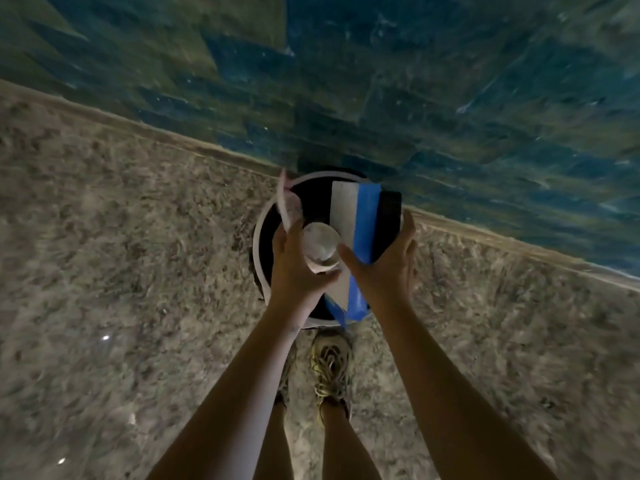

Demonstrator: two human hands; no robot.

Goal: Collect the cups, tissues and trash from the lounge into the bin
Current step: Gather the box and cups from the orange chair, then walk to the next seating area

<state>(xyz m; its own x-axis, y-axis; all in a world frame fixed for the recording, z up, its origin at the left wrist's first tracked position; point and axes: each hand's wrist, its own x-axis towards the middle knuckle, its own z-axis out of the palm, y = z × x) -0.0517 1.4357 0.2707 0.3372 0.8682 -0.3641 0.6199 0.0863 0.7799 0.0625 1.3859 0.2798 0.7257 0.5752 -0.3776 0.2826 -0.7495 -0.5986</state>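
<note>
A round bin (258, 237) with a white rim and dark inside stands on the floor against the wall, right below my hands. My left hand (294, 265) grips a pale paper cup (320, 245) and some thin white pieces that stick up over the bin's left rim. My right hand (388, 261) holds a flat white, blue and black pack (363, 220) tilted over the bin's opening. Both hands hover over the bin mouth.
Speckled beige floor lies all around. A blue-green tiled wall with a pale skirting strip (173, 140) runs diagonally behind the bin. My shoes (330, 368) stand just in front of the bin.
</note>
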